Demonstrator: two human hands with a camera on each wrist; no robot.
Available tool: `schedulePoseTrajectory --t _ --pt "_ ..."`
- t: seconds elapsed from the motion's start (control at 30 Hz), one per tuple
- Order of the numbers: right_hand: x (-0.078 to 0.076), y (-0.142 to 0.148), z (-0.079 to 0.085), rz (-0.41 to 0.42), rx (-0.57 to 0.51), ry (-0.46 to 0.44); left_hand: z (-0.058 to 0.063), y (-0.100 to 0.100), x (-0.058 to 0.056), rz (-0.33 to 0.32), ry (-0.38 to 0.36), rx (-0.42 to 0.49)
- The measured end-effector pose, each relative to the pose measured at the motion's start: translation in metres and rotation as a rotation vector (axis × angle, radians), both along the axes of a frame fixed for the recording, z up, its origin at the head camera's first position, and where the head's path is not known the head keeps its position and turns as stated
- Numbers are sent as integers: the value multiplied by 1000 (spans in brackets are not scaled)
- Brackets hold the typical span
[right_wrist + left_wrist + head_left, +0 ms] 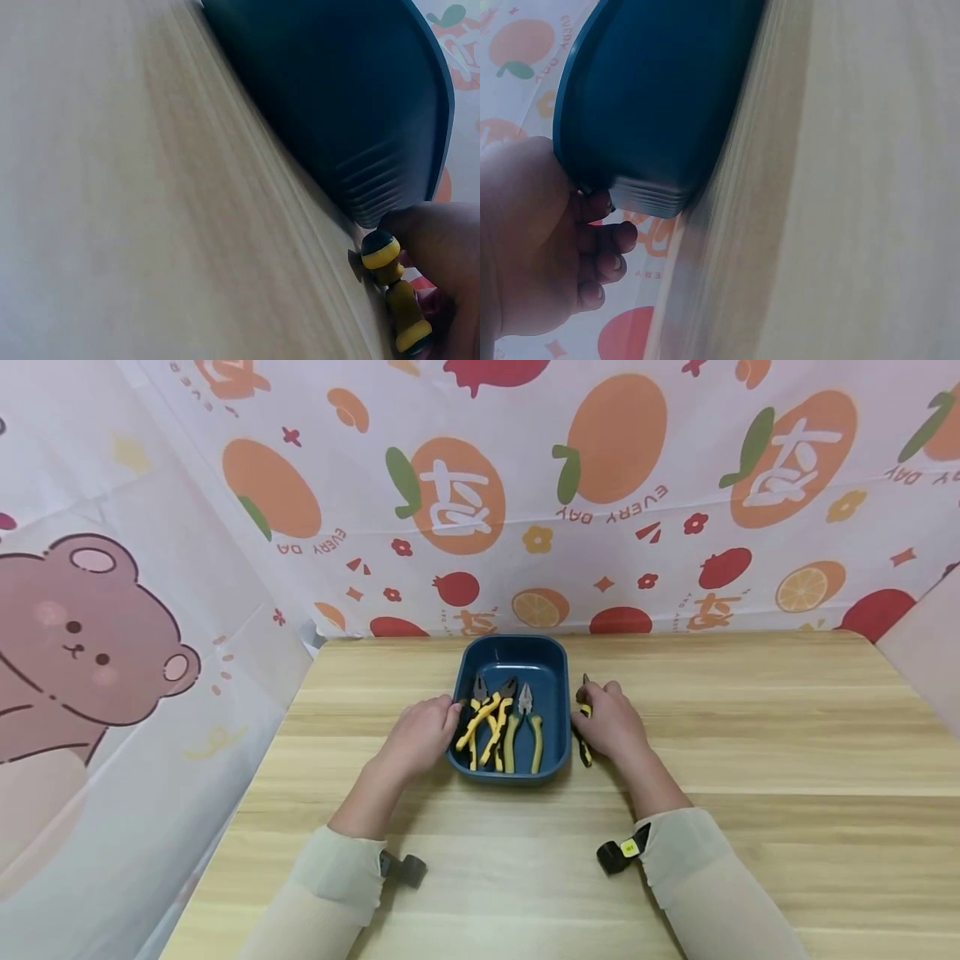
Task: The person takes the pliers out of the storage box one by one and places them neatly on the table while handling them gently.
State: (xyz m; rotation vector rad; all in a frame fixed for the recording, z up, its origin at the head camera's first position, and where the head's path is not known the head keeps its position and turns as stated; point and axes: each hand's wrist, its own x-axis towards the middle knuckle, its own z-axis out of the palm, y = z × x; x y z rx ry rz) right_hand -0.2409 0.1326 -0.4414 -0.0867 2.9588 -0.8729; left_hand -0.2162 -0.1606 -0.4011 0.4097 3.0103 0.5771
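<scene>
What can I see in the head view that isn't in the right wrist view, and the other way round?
Only the head view shows the left hand at the bin's rim, the pliers inside the bin, and the printed bear.

Only the right wrist view shows the ridges on the bin's outer wall.

Both show the right hand, the black-and-yellow tool it holds beside the bin, the bin itself, the table and the fruit-print cloth.
</scene>
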Motion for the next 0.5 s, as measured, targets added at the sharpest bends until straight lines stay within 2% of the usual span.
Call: schedulePoseTrajectory --t 0.5 --pt "-2 -1 0 8 2 5 0 -2 1 4 2 1"
